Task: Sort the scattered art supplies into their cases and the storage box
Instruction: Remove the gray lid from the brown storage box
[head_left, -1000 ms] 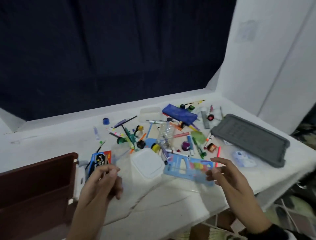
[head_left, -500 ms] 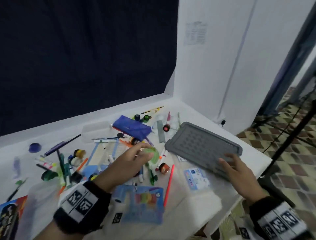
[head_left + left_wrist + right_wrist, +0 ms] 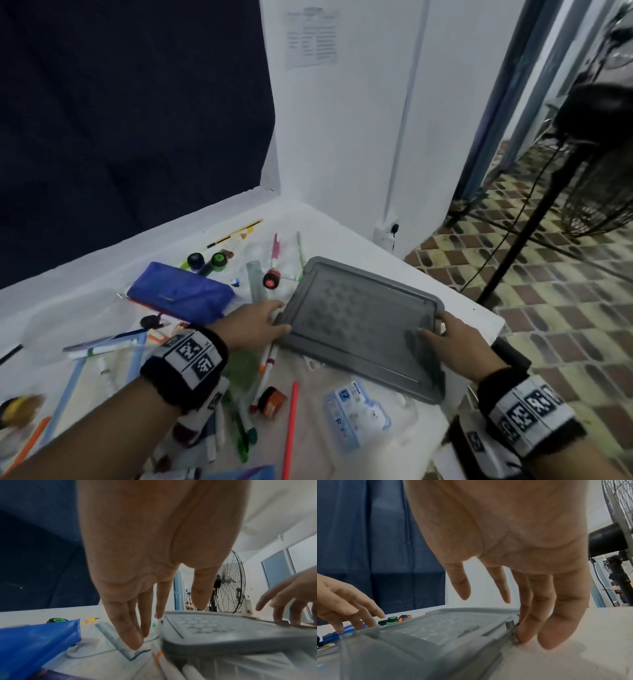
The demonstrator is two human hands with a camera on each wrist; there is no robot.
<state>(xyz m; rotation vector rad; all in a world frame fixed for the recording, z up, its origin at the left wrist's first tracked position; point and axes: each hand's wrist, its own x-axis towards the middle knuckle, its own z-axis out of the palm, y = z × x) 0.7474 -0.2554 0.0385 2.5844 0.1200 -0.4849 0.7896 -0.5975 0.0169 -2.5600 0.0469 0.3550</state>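
**Q:** Where are your hands, and what are they doing?

**A:** Both are arriving at the grey lid of the storage box, which is lying flat on the white table. A second ago they were hovering, holding nothing, over the scattered supplies; half a second ago my right hand was just touching the lid's near edge while my left was still crossing the clutter. Now my left hand is meeting the lid's left edge, fingers straight and slightly spread, thumb above the rim. My right hand is at the lid's right edge, outer fingers pressing against its side, thumb and forefinger lifted. Neither hand is curling round it yet.

**Q:** What is lying around the lid?

**A:** Left of it, a blue pencil pouch. Behind it, small paint pots, one green-capped. Under its left edge, a white marker. In front of it, an orange-red pencil and a small blue-and-white packet.

**Q:** What does that mean for the sorting?

**A:** I judge I am starting with the lid, probably lifting it aside. Nothing looks sorted yet; the box itself is not in view.
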